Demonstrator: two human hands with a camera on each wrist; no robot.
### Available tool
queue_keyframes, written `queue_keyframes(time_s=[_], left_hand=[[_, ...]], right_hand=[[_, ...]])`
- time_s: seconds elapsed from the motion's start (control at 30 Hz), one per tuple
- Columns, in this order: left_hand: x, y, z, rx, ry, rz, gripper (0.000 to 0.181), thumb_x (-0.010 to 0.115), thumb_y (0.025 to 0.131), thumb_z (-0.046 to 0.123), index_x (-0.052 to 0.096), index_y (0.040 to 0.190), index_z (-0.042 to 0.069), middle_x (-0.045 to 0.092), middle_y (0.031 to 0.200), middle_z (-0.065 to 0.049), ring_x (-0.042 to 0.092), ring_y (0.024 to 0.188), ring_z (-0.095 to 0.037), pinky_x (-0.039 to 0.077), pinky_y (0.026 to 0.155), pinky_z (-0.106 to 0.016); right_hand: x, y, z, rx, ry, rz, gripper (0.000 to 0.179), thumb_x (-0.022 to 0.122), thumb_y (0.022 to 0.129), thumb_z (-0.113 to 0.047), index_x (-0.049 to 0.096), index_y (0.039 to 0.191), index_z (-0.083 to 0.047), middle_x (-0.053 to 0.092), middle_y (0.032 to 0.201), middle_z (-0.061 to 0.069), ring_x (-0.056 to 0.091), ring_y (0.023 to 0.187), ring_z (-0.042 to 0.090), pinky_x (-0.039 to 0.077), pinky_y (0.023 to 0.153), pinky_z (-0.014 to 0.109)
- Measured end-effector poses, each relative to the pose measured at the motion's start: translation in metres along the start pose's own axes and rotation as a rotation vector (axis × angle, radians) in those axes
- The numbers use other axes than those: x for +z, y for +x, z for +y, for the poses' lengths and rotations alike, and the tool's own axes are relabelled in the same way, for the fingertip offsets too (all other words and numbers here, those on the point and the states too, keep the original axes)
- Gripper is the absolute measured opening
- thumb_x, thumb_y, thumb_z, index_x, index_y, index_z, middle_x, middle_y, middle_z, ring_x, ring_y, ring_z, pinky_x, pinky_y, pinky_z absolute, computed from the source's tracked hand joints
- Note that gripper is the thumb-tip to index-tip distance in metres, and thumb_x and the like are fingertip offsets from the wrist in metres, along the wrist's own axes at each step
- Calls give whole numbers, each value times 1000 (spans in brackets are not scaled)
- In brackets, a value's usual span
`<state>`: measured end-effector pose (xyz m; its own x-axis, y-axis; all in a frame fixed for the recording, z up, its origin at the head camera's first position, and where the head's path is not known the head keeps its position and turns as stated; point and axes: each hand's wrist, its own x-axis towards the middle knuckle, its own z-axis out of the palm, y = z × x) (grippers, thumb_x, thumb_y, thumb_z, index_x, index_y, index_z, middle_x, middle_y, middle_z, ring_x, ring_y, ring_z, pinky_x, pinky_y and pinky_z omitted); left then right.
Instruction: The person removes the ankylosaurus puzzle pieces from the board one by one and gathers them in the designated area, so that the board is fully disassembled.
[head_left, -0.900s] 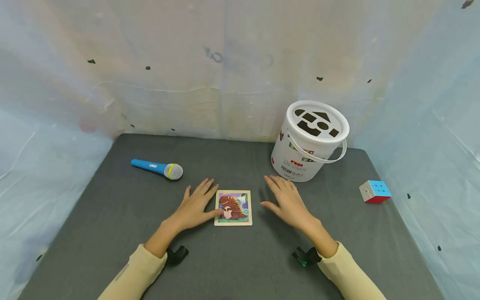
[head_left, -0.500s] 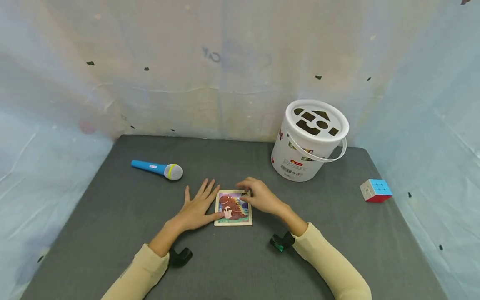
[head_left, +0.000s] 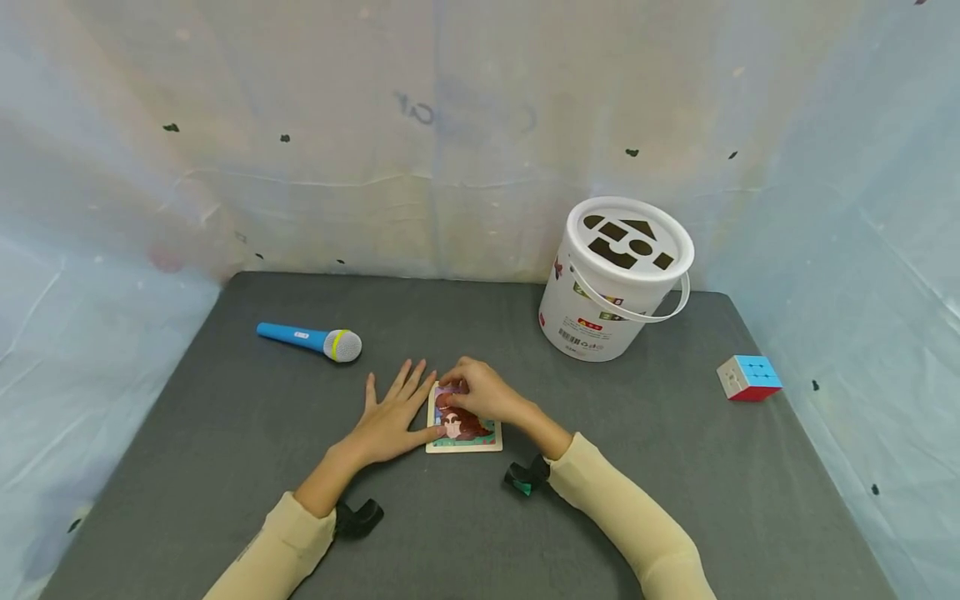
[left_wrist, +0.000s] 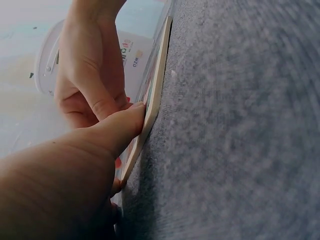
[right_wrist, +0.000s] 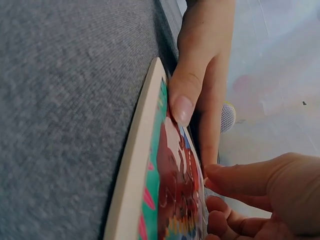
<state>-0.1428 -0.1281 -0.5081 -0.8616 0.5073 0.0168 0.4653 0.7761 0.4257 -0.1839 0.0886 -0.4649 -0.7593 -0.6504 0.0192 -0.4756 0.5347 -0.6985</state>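
A square wooden jigsaw puzzle [head_left: 472, 430] with a brown dinosaur picture and a pale frame lies flat on the table. My left hand [head_left: 384, 425] rests at its left side, fingers spread straight and the thumb over the picture. The left wrist view has that thumb touching the puzzle's frame [left_wrist: 159, 75]. My right hand [head_left: 483, 392] reaches over the puzzle's upper part with bent fingers. In the right wrist view, the right thumb and curled fingers [right_wrist: 247, 225] are close to the picture's far edge. Whether they pinch a puzzle piece is hidden.
A blue toy microphone [head_left: 309, 340] lies at the back left of the grey table [head_left: 420, 533]. A white bucket [head_left: 611, 283] with shape holes in its lid stands at the back right. Near the right edge sits a cube puzzle [head_left: 750, 377]. Plastic sheeting surrounds the table.
My right hand has moved left from beside the puzzle to over its upper part, and its fingers have bent. My left hand and the puzzle have stayed nearly in place.
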Motion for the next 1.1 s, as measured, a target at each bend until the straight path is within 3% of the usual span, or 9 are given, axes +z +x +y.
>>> queue_keyframes(time_s=[0.53,0.77,1.1], left_hand=[[-2,0,1,-5,5,-2,93,57,92,65,24,160,11,10,166,-13,2,152,-36,-12,105,-76],[-2,0,2,-4,-12,-6,92,58,92,62,22,160,12,8,166,-13,1,152,-36,-14,105,-75],[-2,0,2,-5,-14,-4,92,59,92,62,23,160,11,9,166,-14,1,152,-36,-14,105,-75]], right_hand=[[12,2,-10,76,-162,67,29,80,86,-13,73,112,-2,61,96,8,55,79,16,46,67,28],[13,2,-8,117,-141,69,31,80,86,-13,69,113,-4,60,102,6,57,85,16,48,72,31],[13,1,-6,85,-127,78,29,77,89,-12,67,115,-3,58,105,9,58,86,18,49,72,31]])
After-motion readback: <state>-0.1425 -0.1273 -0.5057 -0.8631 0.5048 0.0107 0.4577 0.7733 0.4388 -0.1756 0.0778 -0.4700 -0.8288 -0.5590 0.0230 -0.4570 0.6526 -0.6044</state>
